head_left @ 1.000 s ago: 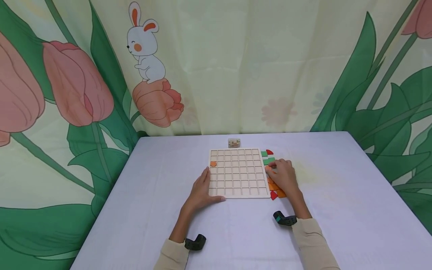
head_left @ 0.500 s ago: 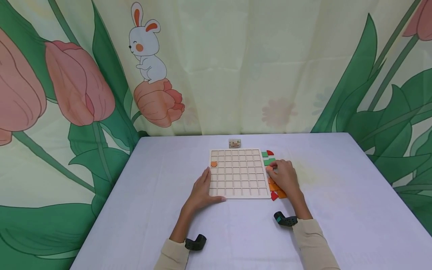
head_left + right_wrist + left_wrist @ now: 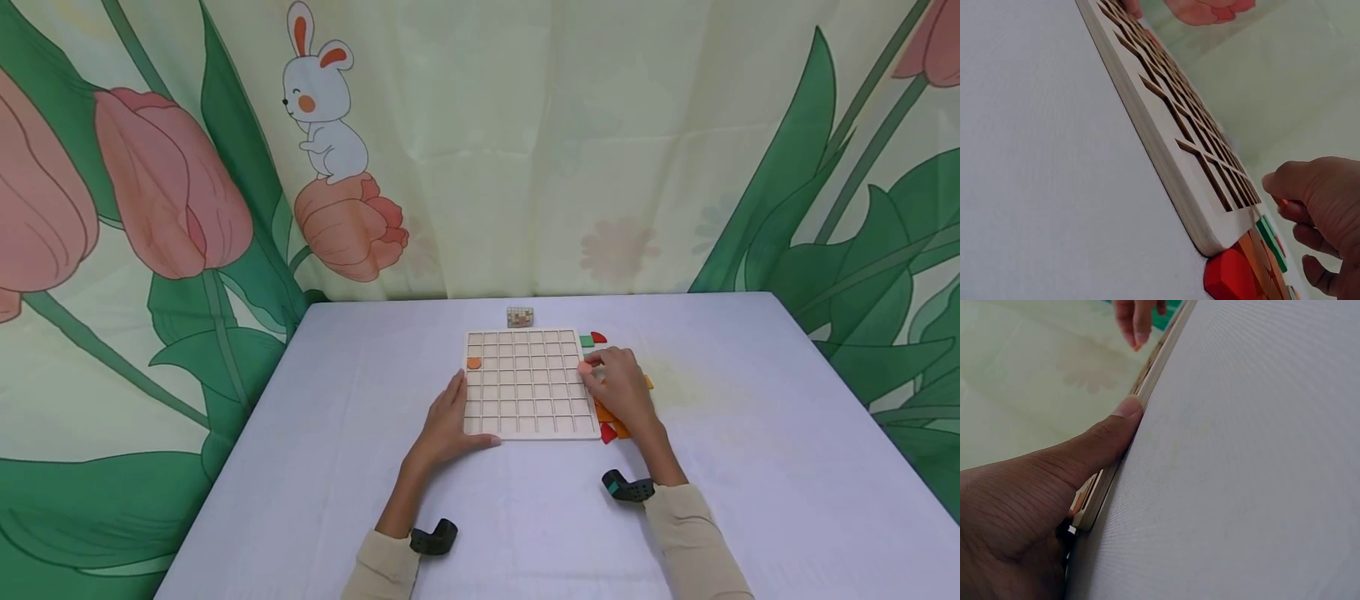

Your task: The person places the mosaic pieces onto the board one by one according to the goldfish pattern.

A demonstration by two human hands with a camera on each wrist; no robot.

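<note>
A pale wooden grid board [image 3: 530, 392] lies flat on the white-covered table. In one cell near its upper left sits an orange disc [image 3: 474, 363]. My left hand [image 3: 444, 427] rests against the board's near left corner, with straight fingers along the left side and the thumb [image 3: 1107, 437] along the front edge. At the board's right edge, my right hand [image 3: 621, 385] pinches an orange round piece [image 3: 584, 367] between thumb and fingers. In the right wrist view only a sliver of that piece shows. The right hand partly covers the loose pieces below it.
Right of the board lie green pieces [image 3: 587, 341], red pieces [image 3: 608, 433] and orange pieces [image 3: 604, 412]. Behind the board stands a small patterned block [image 3: 520, 317]. A printed curtain [image 3: 495, 167] hangs beyond the table's back edge.
My right hand has lifted slightly and shifted left to the board's right edge, carrying the orange round piece. The left hand and the board have stayed in place.
</note>
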